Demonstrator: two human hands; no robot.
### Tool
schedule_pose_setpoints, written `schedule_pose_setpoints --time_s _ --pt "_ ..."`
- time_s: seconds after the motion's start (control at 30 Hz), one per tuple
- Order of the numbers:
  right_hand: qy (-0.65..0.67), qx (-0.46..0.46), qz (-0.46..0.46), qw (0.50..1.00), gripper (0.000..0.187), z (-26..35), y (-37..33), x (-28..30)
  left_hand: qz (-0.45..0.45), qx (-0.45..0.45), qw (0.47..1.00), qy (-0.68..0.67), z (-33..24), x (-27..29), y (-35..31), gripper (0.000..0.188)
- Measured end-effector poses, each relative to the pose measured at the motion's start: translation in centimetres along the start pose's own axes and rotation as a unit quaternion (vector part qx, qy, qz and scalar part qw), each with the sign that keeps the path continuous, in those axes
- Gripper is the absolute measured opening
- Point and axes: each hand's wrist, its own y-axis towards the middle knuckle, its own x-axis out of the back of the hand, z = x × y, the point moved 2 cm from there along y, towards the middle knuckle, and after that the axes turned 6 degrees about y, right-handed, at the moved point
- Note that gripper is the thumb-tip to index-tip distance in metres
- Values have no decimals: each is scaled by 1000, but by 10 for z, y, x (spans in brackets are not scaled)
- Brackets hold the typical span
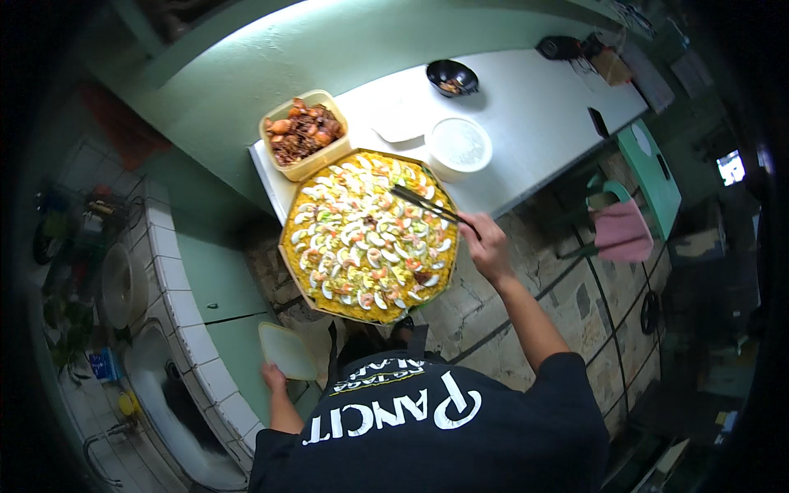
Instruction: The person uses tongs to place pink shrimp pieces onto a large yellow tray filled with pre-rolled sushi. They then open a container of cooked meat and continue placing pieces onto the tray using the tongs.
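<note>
A pair of black tongs [426, 203] is gripped in my right hand [488, 244], its tips over the upper right part of a large tray of noodles [362, 246]. Sliced boiled eggs, shrimp and bits of green cover the yellow noodles in the eight-sided tray. Down at the lower left, my left hand [274, 379] holds a pale translucent plastic lid [287, 352] by its lower edge, apart from the tray. Next to the tray's upper left edge stands a yellowish plastic tub [333, 154] filled with reddish-brown food pieces.
On the white table [538, 107] are a lidded round tub [460, 146], a white sheet or flat tray [400, 123] and a black bowl [452, 78]. A tiled counter with a sink [156, 361] runs along the left. A chair with pink cloth [622, 232] stands at right.
</note>
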Motion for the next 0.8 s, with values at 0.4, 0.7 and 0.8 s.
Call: schedule_pose_setpoints --time_s 0.4,0.7,0.8 --pt "-190 -147 143 960 28 -8 240 -247 6 68 998 5 55 18 -27 26" --pt "-192 -132 111 966 25 0 228 -245 -21 136 990 -30 93 28 -33 28" --pt "-165 -62 62 982 20 3 209 -224 -17 150 988 -37 90 31 -34 29"
